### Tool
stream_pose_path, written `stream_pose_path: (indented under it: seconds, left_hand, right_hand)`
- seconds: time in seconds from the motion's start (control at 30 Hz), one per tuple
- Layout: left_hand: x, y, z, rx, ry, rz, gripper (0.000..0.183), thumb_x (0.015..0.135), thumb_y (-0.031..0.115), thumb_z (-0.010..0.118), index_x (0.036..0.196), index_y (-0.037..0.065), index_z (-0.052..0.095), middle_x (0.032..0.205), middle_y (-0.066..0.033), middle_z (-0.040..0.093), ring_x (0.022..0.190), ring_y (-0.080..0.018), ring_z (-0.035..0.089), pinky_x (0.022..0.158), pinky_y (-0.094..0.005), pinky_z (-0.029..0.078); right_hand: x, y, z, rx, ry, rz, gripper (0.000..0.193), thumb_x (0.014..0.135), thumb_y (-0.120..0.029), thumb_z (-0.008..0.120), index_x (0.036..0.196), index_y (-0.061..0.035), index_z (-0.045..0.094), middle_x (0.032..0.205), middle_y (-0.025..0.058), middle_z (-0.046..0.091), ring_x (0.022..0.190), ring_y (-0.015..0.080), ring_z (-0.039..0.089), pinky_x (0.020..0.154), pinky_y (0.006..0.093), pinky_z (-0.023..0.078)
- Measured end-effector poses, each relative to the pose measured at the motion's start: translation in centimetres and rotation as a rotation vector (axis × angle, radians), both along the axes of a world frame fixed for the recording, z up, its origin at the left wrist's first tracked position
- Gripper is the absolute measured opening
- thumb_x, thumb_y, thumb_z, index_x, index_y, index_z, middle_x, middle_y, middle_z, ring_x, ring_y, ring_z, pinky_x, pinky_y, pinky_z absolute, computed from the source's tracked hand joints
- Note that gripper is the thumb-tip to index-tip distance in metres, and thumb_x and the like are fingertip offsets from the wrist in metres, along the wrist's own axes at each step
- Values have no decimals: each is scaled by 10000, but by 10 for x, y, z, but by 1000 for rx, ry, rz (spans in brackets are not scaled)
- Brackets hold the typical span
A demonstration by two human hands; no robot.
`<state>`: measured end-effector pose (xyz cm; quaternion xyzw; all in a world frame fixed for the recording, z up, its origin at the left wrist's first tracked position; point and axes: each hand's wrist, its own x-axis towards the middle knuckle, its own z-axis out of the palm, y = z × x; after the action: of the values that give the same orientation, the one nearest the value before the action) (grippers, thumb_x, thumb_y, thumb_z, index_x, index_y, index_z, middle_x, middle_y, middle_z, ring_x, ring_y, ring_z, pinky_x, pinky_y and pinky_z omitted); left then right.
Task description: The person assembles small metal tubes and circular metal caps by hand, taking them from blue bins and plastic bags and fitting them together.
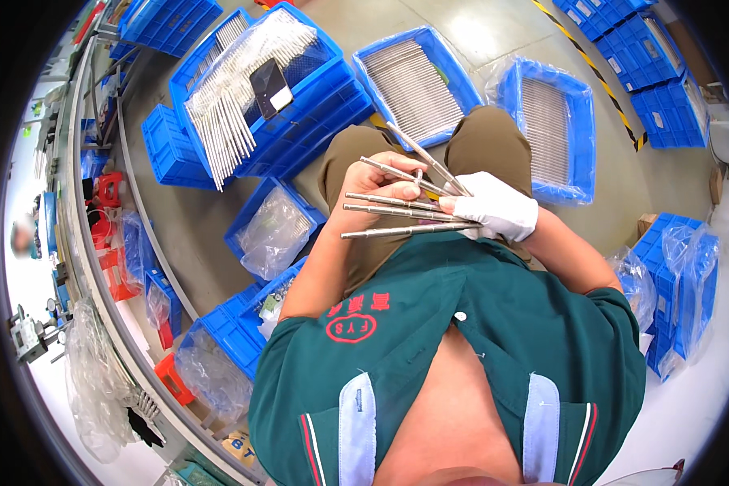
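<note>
My right hand, in a white glove, is closed round the ends of several slim silvery metal rods that fan out to the left above my lap. The rods have stepped, grooved sections along their length. My bare left hand reaches in from the left, with thumb and fingers pinched on one rod of the fan. A small ring-like bit shows by those fingertips, too small to make out. Another rod slants up and away from my gloved hand, between my knees.
Ahead stand blue crates lined with plastic and filled with rods, one crate in the middle and another to its right. A phone rests on rods in the stacked crates at left. A metal-edged bench runs along the left.
</note>
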<state>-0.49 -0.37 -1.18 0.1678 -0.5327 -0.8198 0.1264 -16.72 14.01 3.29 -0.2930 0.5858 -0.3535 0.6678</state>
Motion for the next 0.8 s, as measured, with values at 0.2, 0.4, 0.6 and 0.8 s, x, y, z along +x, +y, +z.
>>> stream_pose_path:
  seconds: [0.2,0.4,0.6,0.8]
  left_hand:
    - [26,-47,1,-163,201,263,235,842,123,568,1009,-42,572,764,-102,615,664,-142,583,629,-271,490]
    - [6,-37,-2,-1,212,61,275,821,169,622,999,-37,582,782,-102,622,667,-147,601,621,-261,491]
    - [4,-29,-1,27,185,-54,314,800,189,654,1011,-34,585,802,-99,623,686,-153,613,644,-266,502]
    - [-1,-29,-3,17,275,-49,303,735,126,700,991,-13,619,852,-74,613,796,-158,606,724,-273,490]
  right_hand:
    - [-5,11,-1,90,-72,65,247,848,-313,574,780,-79,531,556,-23,472,449,33,412,373,185,271]
    - [4,4,5,68,-17,170,289,831,-354,582,809,-68,547,589,-30,469,478,45,411,414,207,297]
    - [3,5,1,43,-24,191,306,832,-367,584,818,-63,547,607,-31,462,498,47,395,428,219,297]
    - [6,5,-1,-32,-44,179,321,836,-363,578,741,-64,510,561,-21,437,491,56,379,424,235,287]
